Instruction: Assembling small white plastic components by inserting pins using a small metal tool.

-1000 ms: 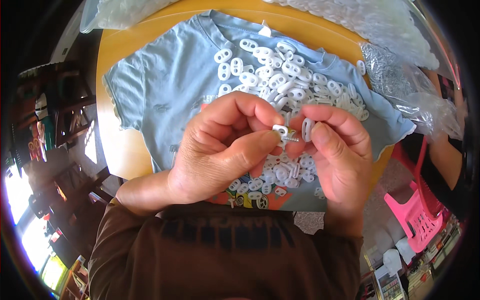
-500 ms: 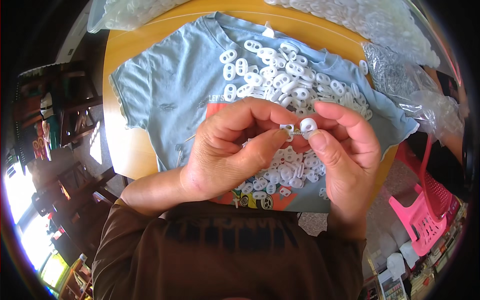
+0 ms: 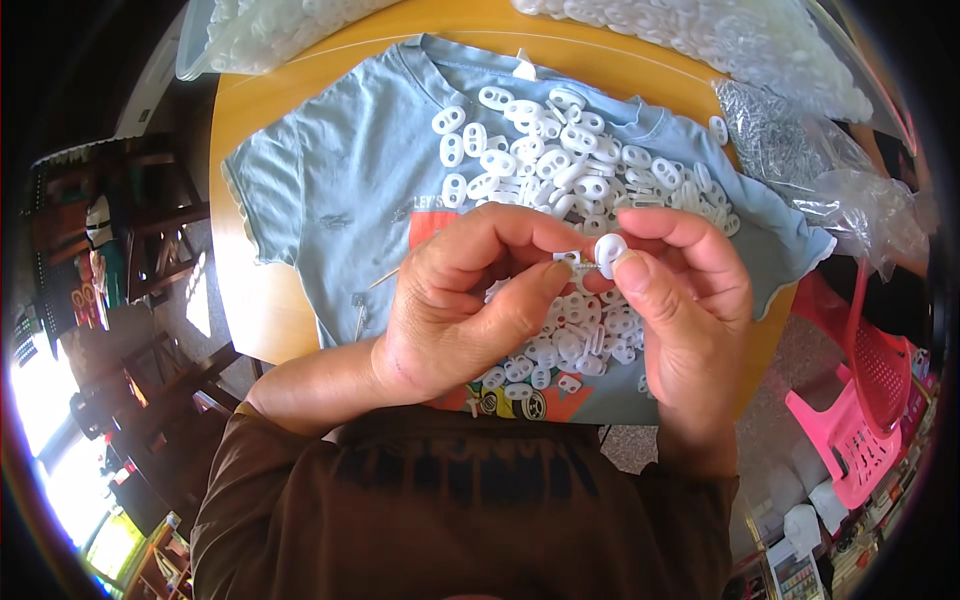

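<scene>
My left hand (image 3: 470,300) and my right hand (image 3: 680,300) meet above a light blue T-shirt (image 3: 340,180) spread on a round orange table (image 3: 240,300). Both pinch small white plastic pieces (image 3: 598,256) between thumb and fingers: the right holds a rounded white piece, the left a smaller one pressed against it. A heap of several white plastic two-hole pieces (image 3: 560,150) lies on the shirt, partly hidden under my hands. A thin stick (image 3: 383,280) pokes out beside my left hand.
Clear plastic bags of white parts (image 3: 720,30) lie at the table's far edge, another bag (image 3: 250,30) at the far left, and a crumpled bag of small metal bits (image 3: 800,170) at the right. A pink plastic chair (image 3: 850,420) stands right; dark wooden chairs (image 3: 140,230) stand left.
My hands have risen slightly and drawn together; the right hand's white piece now presses against the piece in the left fingers. The view shifted a little downward.
</scene>
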`<state>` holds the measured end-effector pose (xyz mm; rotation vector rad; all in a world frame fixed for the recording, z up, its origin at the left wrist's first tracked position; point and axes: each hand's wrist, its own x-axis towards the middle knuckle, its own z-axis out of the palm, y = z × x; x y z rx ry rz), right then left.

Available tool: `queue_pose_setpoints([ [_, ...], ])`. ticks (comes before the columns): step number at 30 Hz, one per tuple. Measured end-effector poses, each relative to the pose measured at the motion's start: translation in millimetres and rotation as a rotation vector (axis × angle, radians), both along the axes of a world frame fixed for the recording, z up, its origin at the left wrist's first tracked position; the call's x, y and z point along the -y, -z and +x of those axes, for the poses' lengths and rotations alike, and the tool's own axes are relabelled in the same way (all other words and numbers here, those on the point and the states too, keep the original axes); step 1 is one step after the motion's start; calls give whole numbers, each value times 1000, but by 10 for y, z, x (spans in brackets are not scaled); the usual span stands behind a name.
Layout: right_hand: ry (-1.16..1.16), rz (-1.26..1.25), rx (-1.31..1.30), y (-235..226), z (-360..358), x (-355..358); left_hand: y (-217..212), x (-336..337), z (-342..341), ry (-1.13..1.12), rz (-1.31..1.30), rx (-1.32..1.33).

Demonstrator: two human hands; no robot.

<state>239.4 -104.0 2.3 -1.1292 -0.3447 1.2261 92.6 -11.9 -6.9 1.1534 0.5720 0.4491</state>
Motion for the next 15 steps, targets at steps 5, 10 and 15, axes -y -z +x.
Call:
queue_pose_setpoints([
  [5, 13, 36, 86, 0, -45, 5, 5, 13, -9, -20, 8, -10],
  [10, 11, 91, 278, 7, -83, 17, 23, 25, 21, -38, 122, 16],
  [15, -18, 25, 498, 13, -87, 1, 39, 48, 7, -58, 54, 16],
])
